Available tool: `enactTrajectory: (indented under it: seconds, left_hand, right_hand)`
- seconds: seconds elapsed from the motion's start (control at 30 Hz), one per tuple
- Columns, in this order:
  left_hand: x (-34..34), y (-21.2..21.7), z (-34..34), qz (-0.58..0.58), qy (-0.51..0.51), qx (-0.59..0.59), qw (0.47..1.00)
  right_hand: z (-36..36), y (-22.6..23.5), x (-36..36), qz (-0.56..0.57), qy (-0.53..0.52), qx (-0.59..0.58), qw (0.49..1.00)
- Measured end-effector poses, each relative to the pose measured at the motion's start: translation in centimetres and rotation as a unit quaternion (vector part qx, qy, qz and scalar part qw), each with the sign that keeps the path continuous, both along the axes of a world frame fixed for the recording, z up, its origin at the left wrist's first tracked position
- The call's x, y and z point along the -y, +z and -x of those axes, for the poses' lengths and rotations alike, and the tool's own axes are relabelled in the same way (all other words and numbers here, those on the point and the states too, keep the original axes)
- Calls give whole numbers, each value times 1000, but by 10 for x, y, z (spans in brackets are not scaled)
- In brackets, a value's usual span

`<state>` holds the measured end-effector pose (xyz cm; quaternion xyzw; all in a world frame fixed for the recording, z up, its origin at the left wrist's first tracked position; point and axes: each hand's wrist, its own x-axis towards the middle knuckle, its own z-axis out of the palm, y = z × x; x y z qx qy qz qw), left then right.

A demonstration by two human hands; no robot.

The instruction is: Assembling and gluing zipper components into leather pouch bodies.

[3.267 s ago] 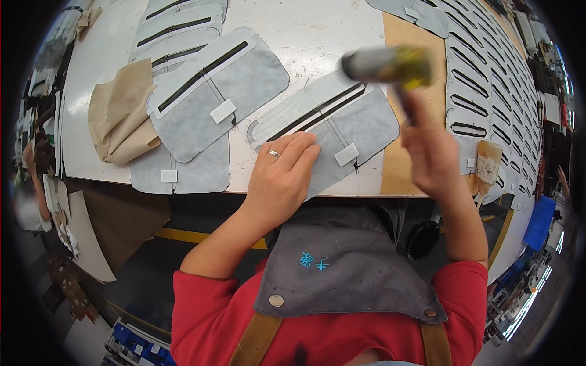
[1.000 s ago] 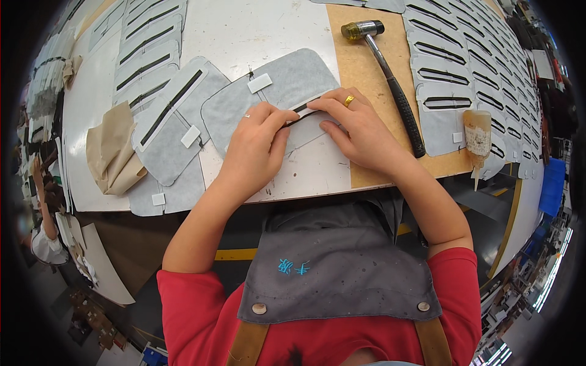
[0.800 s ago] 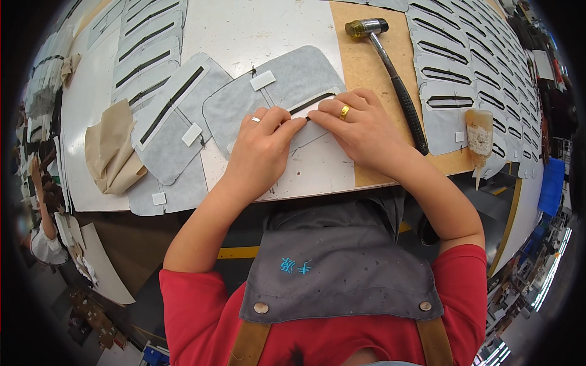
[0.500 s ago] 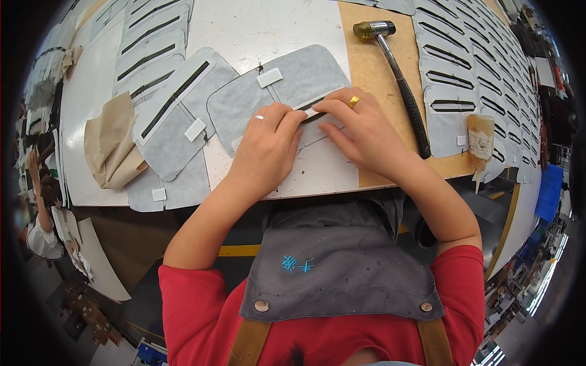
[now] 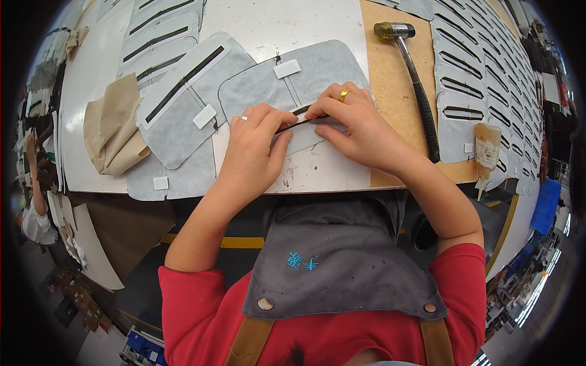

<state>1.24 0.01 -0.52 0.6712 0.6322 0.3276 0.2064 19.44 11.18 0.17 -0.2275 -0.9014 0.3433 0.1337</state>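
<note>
A grey fabric panel [image 5: 250,85] with rounded corners lies on the table under my hands. My left hand [image 5: 253,143] pinches a narrow black strip [image 5: 299,123] on its near part between thumb and fingers. My right hand [image 5: 360,131] grips the same strip a little farther right, thumb below and fingers above. Between the two hands the strip looks raised and slightly folded; the fingers cover its ends. A small white tab [image 5: 287,69] sits at the panel's far side, beside a dark tuft of thread.
Another grey panel [image 5: 171,134] overlaps on the left, beside crumpled beige cloth [image 5: 113,131]. A mallet [image 5: 421,100] lies right on a brown board [image 5: 387,79]. Beyond it are a glue bottle [image 5: 487,146] and rows of slotted panels [image 5: 461,64]. Another person's arm shows far left.
The whole view has shifted slightly, moving the table things rightward. My fingers have closed in on the strip, which now stands raised between them; before, it lay flatter.
</note>
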Motion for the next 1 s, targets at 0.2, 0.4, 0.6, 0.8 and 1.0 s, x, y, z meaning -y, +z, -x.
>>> enactTrajectory:
  seconds: [0.2, 0.4, 0.6, 0.8, 1.0]
  left_hand:
    - [1, -2, 1, -23, -8, -17, 1000]
    - [2, -3, 1, -36, -27, -71, 996]
    - [4, -4, 1, -64, -54, -121, 989]
    - [4, -9, -1, -73, -44, -115, 990]
    - [5, -8, -2, -77, -37, -107, 991]
  right_hand:
    - [-1, 2, 1, -71, 12, -8, 997]
    - [-2, -1, 4, -172, 29, -6, 985]
    - [-5, 5, 20, -310, 69, 34, 948]
    - [-9, 1, 10, -141, -38, -26, 989]
    - [-29, -2, 6, -286, 14, 27, 958]
